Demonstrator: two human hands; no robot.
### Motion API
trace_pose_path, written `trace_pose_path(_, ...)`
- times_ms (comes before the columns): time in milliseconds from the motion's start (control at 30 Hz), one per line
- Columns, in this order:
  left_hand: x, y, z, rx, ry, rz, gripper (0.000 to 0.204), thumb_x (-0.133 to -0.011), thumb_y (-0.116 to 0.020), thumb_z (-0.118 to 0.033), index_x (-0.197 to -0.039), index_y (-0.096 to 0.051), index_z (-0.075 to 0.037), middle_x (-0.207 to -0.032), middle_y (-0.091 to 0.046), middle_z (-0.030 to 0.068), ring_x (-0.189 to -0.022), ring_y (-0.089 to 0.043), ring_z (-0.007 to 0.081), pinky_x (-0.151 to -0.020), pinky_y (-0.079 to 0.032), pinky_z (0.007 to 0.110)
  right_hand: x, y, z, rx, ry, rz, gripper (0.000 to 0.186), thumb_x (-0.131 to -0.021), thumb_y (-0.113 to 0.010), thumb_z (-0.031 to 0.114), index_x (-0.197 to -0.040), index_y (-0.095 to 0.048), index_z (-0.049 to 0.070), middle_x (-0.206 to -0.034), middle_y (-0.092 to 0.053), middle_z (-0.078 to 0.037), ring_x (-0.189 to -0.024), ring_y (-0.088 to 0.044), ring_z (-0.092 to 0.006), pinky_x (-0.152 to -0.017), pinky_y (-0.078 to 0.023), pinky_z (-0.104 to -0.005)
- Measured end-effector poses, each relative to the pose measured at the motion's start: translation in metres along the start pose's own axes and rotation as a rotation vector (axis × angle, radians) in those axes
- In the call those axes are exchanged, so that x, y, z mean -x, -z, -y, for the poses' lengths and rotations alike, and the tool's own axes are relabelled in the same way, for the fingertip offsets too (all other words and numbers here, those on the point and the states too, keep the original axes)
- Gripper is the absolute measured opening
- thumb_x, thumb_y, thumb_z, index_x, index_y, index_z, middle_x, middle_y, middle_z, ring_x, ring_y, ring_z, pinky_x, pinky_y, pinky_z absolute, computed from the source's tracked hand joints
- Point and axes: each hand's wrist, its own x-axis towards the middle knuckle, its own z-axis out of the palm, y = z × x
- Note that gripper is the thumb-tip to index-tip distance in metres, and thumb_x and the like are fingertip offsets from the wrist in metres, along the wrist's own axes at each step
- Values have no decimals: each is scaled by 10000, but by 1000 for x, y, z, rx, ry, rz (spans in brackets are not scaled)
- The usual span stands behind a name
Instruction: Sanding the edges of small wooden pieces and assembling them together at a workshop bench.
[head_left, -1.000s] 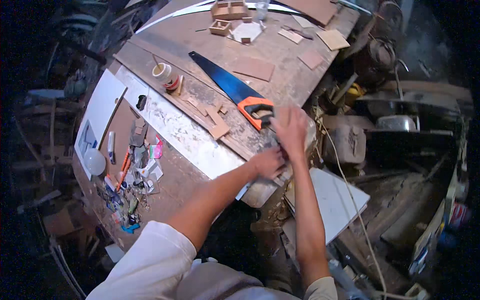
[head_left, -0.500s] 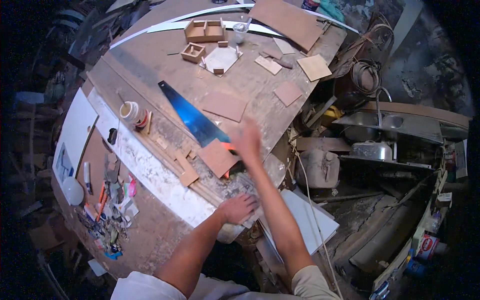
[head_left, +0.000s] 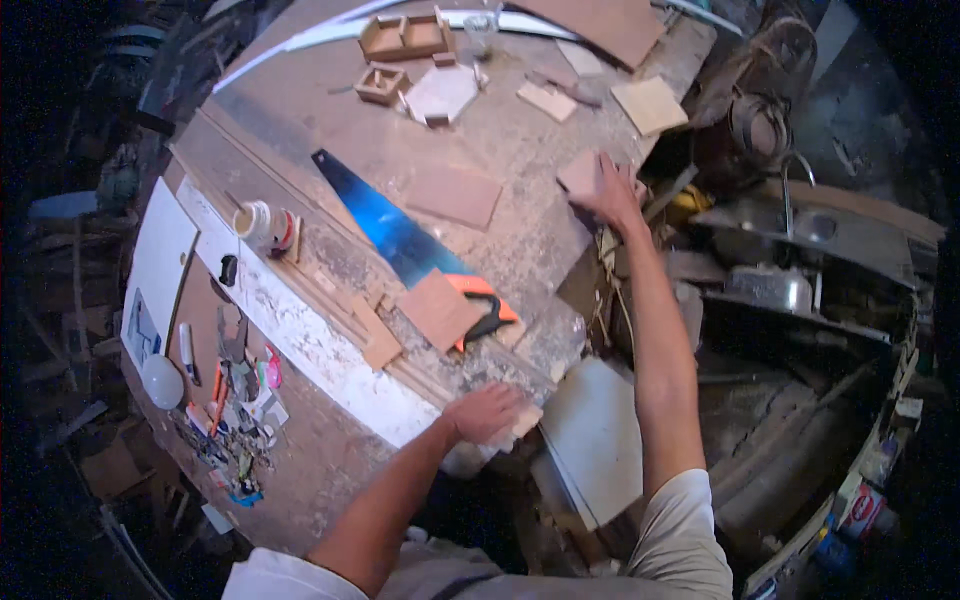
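At the right edge of the workbench (head_left: 340,130), my right hand (head_left: 610,195) closes over a small square board (head_left: 578,172), its fingers covering the board's right side. My left hand (head_left: 488,412) lies flat near the bench's front edge with its fingers stretched out, beside a pale scrap of wood (head_left: 527,420). Between the hands rests a handsaw (head_left: 385,225) with a blue blade and an orange and black handle. Another square board (head_left: 440,311) covers the saw partly near its handle. A larger rectangular board (head_left: 455,197) lies beyond the blade.
Small wooden boxes (head_left: 405,38) and a white panel with blocks (head_left: 442,94) stand at the back. A tub (head_left: 264,226) sits on the left among wood strips, with loose tools (head_left: 220,395) nearer me. Right of the bench are a metal sink (head_left: 850,240) and white sheets (head_left: 595,440).
My right hand has left the saw handle area and moved right and away, onto the small square board. My left hand stays near the front edge. The view has shifted slightly.
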Motion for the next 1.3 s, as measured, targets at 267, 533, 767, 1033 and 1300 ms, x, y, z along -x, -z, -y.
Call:
trace_pose_path(267,-1,8,-2,-60,98,-105,527,-836,-607,-291,-1329,-548,-114,-1268,-525,148,-1197,-467,331,-1027,-339,492,290,-37,36,-606,-77,-351,933,-686,-868,312,-1457,-413,53,-1418,-423,-205,-1308,-422,-383,-1102,-335,-452)
trace_pose_path(533,-6,-5,14,53,77,-266,475,-810,-572,-112,-1283,-543,-122,-1195,-557,145,-1155,-504,330,-985,-350,472,443,-81,61,-438,-123,-373,890,-705,-848,267,-1458,-422,59,-1509,-312,-242,-1385,-318,-425,-1140,-260,-521)
trace_pose_path(767,-10,11,11,409,175,-411,456,-905,-455,-63,-1356,-414,-3,-968,-675,215,-952,-638,405,-874,-471,493,448,-92,73,-318,77,-402,856,-685,-855,238,-1430,-466,77,-1519,-325,-225,-1396,-321,-416,-1140,-288,-493)
trace_pose_path(1033,-12,14,1,282,135,-527,475,-976,-476,-191,-1427,-414,-56,-1223,-562,221,-1056,-603,390,-927,-470,458,423,-100,66,-388,283,-308,870,-636,-874,193,-1412,-493,90,-1527,-310,-239,-1419,-287,-431,-1146,-307,-480)
trace_pose_path(1300,-13,-3,15,163,148,-433,455,-947,-585,-330,-1360,-549,-140,-1287,-514,147,-1136,-569,351,-914,-415,582,415,-116,68,-468,247,-297,838,-697,-860,274,-1424,-483,93,-1537,-333,-197,-1450,-275,-368,-1168,-279,-461)
